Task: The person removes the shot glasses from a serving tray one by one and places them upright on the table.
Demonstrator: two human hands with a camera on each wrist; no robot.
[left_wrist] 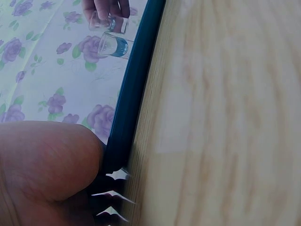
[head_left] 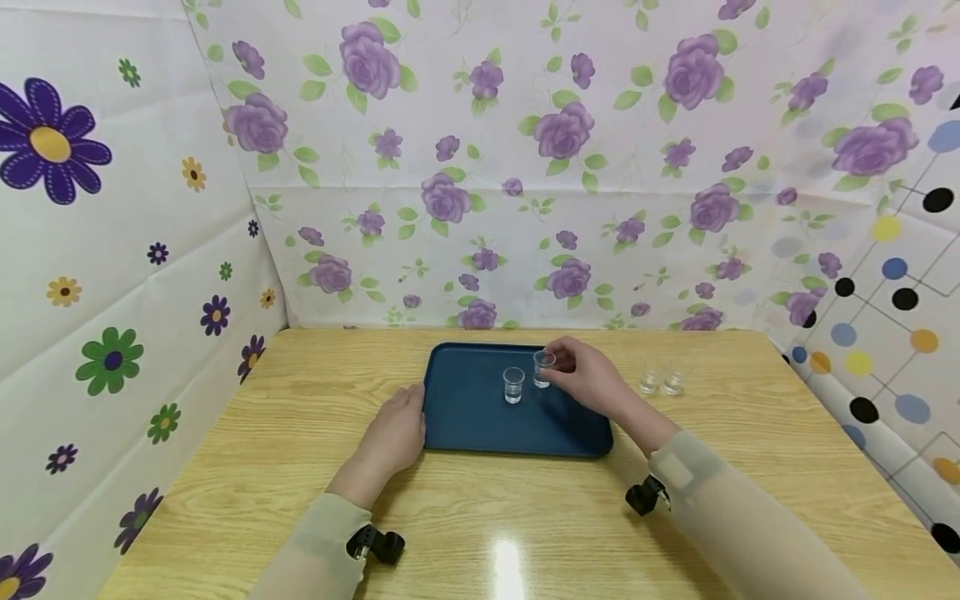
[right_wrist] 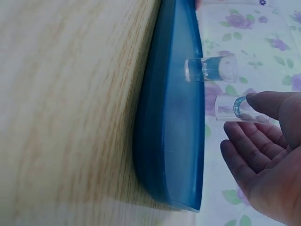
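A daisy-printed wall point(head_left: 97, 275), a rose-printed wall point(head_left: 510, 242) and a dotted wall point(head_left: 888, 321) are set, left to right, around a wooden table point(head_left: 450, 517). One blue tray point(head_left: 465, 417) is placed there, between the two hands. Four small glasses can be counted: a standing glass point(head_left: 513, 387) on the tray, just left of the right hand's grip; a held glass point(head_left: 541, 373) within that grip; a third glass point(head_left: 648, 382) and a fourth glass point(head_left: 673, 383), close together on the table, right of it. The tray's left edge is touched by the left hand point(head_left: 396, 429), laid alongside; whether its fingers are curled cannot be told. The held glass is pinched over the tray by the thumb and fingers of the right hand point(head_left: 588, 375), its forearm angled in from the right.
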